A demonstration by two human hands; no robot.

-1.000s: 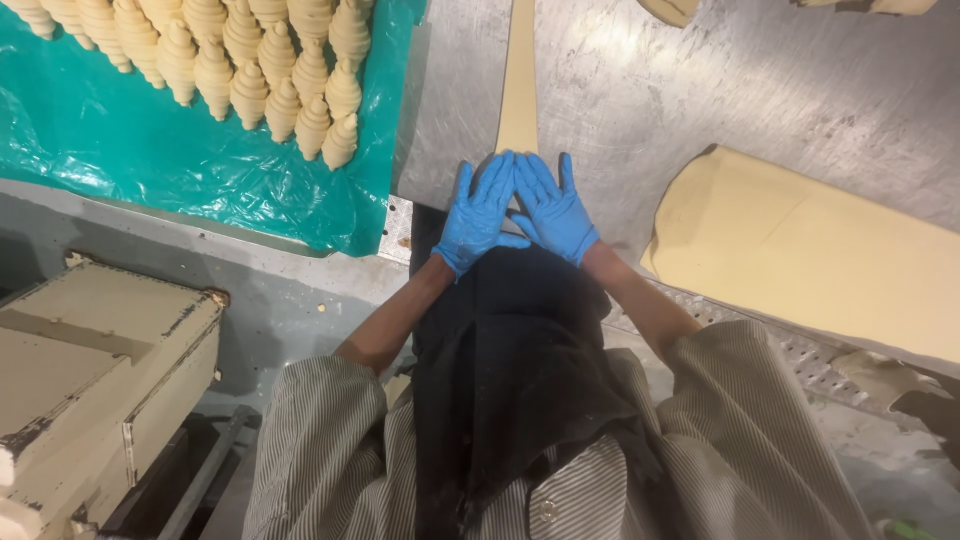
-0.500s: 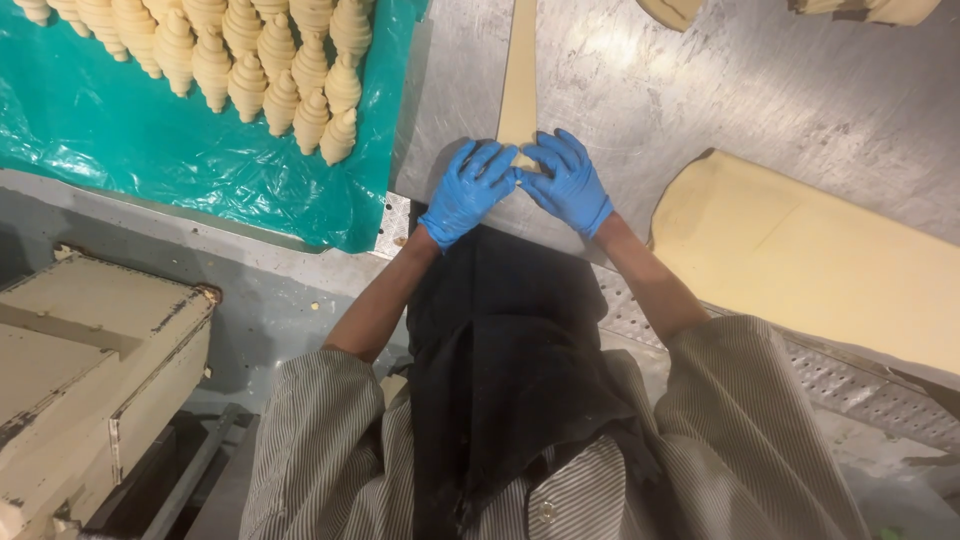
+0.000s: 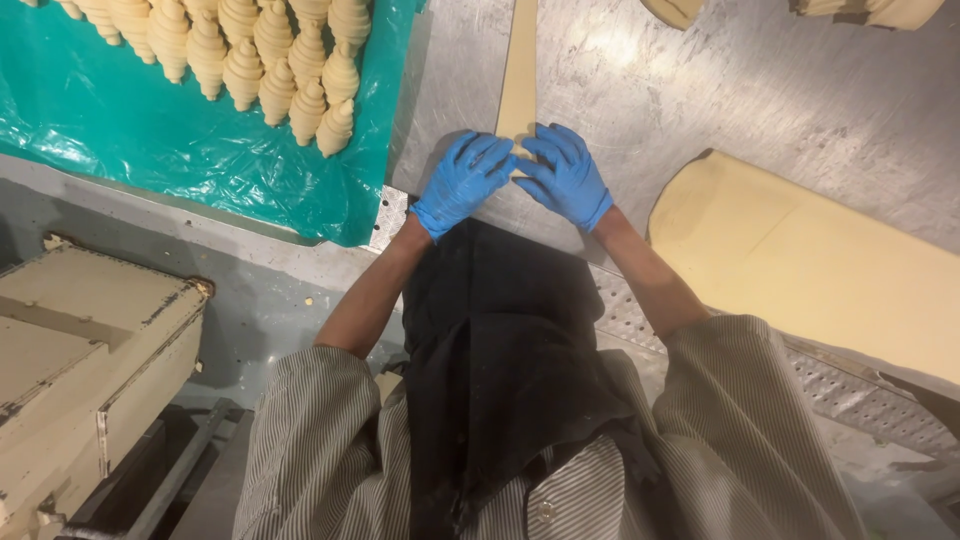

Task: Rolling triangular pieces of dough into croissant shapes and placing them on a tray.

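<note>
A long narrow triangle of pale dough [image 3: 520, 70] lies on the steel table [image 3: 720, 90], its wide end toward me. Both my hands wear blue gloves. My left hand [image 3: 462, 180] and my right hand [image 3: 566, 176] rest on that near end, fingers spread and pressing down on the dough, fingertips almost touching. The rolled part under my palms is hidden.
Several shaped raw croissants [image 3: 270, 60] sit in rows on a teal plastic sheet [image 3: 130, 130] at the left. A large flat dough sheet [image 3: 820, 260] lies at the right. More dough pieces [image 3: 880, 10] are at the far edge. A cream metal box [image 3: 80, 350] stands lower left.
My hands have moved slightly away from me along the dough strip and spread a little apart, from overlapping fingers to side by side.
</note>
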